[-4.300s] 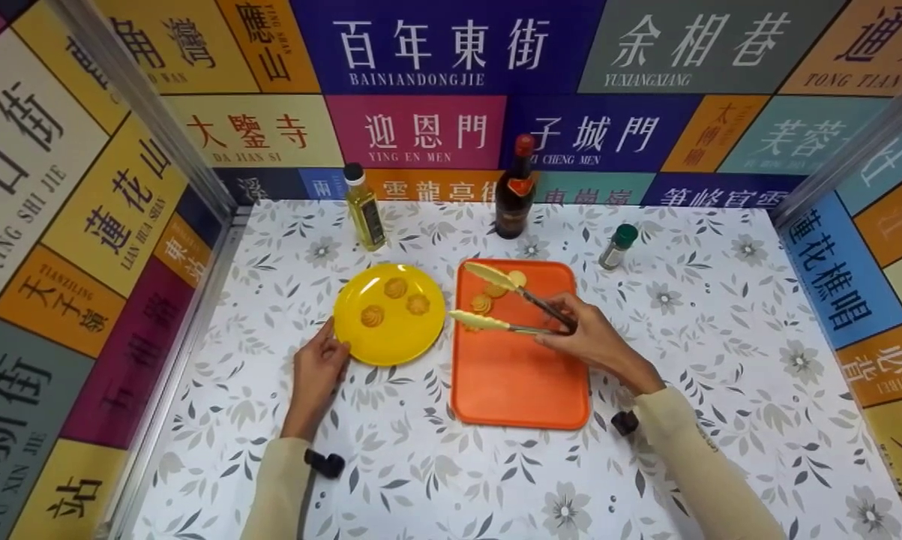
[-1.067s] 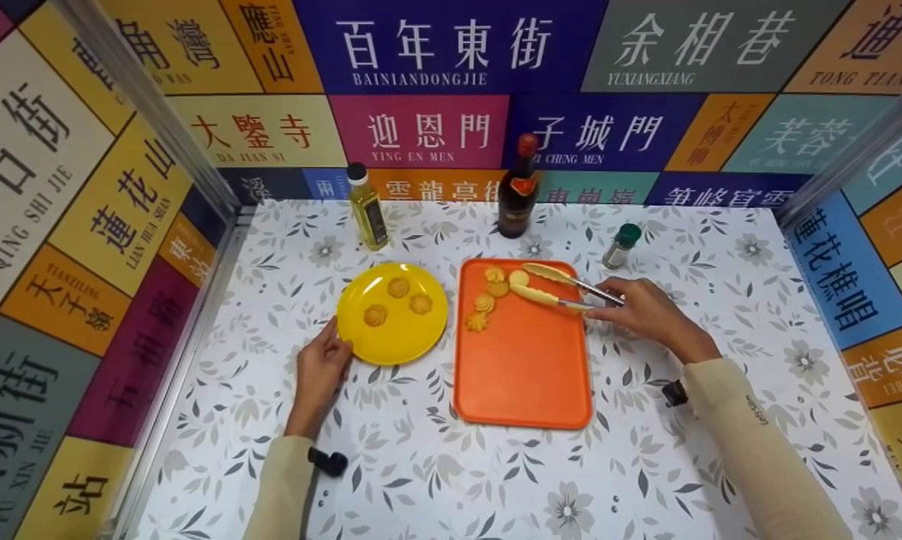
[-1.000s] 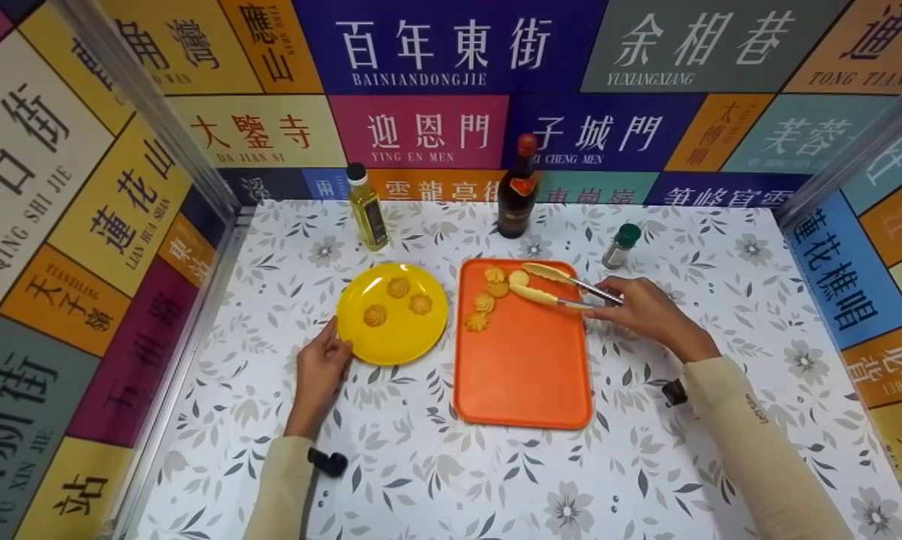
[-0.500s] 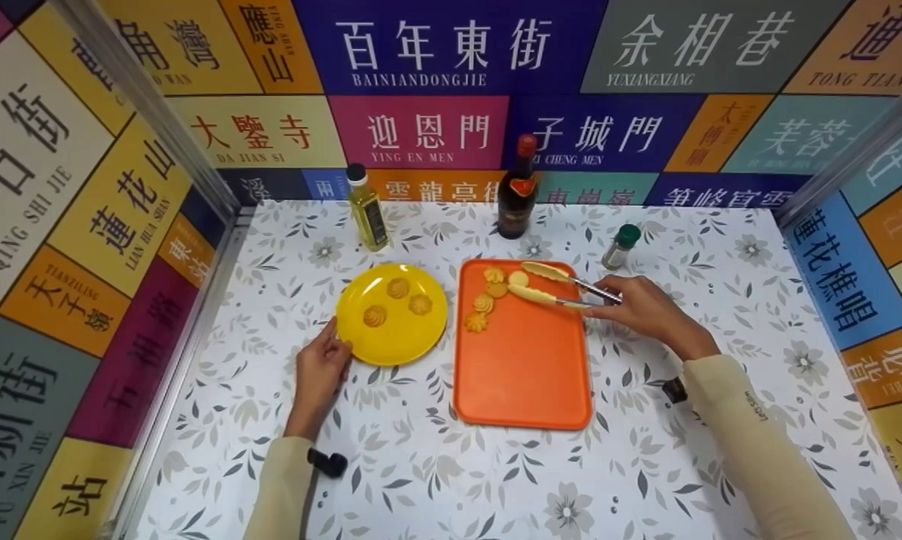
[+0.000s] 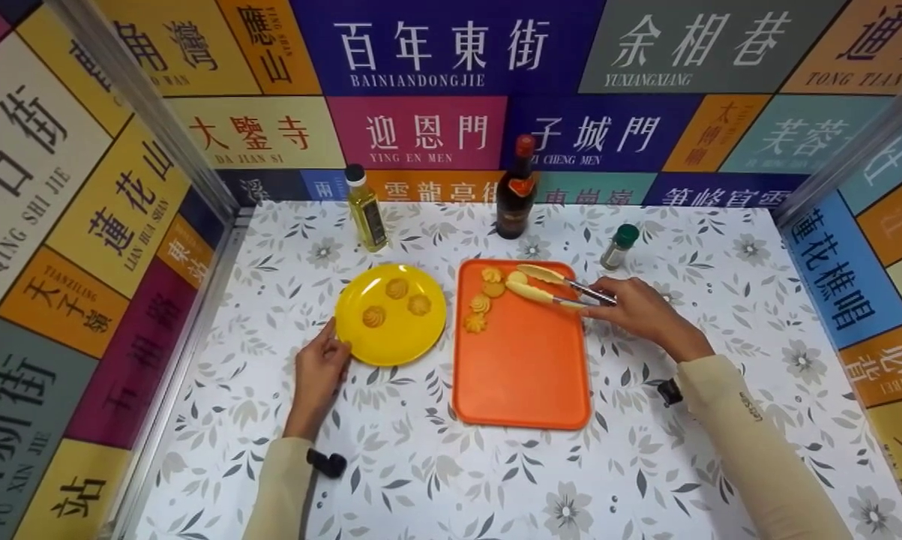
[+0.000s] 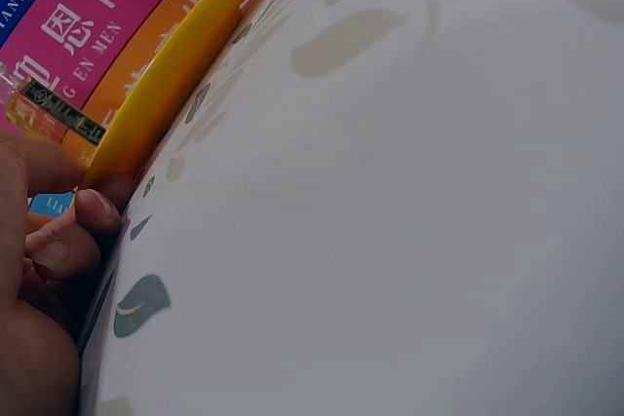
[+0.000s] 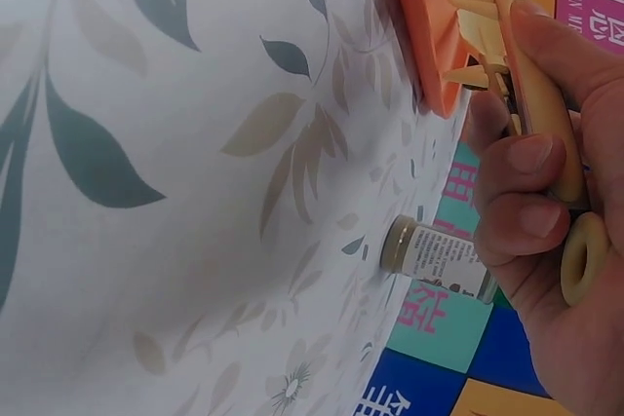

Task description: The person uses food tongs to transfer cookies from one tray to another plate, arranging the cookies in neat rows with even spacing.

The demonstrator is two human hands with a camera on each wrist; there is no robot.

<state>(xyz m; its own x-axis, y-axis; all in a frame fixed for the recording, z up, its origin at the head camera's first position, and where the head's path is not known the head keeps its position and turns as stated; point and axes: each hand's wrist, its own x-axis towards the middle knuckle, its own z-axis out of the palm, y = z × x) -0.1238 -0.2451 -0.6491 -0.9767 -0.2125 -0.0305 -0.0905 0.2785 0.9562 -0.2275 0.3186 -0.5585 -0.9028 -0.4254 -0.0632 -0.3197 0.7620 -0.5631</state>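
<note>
Tongs with shiny metal arms and scalloped cream-yellow tips (image 5: 548, 298) show in the head view over the far part of a rectangular orange tray (image 5: 522, 375), held from the right by the right hand (image 5: 642, 311). Their tips are spread, with a small pale round cookie (image 5: 517, 278) between them; whether they touch it, I cannot tell. Just left of it, four golden cookies (image 5: 480, 303), most of them ridged, run along the tray's far left corner and left side. Left of the tray, a round glossy yellow plate (image 5: 391, 345) bears three swirled golden-brown cookies (image 5: 373, 316), and the left hand (image 5: 322, 367) pinches its near left rim. Farther back on the white floral-patterned table (image 5: 421, 465) stand a clear bottle of yellow oil with a black cap (image 5: 367, 217) at left, a dark glass bottle with a red top (image 5: 516, 199) near the middle, and a small green-capped jar (image 5: 619, 247) at right. Left wrist view: the left fingers hold the plate's edge, which rises slightly off the table. Right wrist view: thumb and curled fingers grip the tongs, a loop showing at their end, with the labelled jar beyond the hand.
</note>
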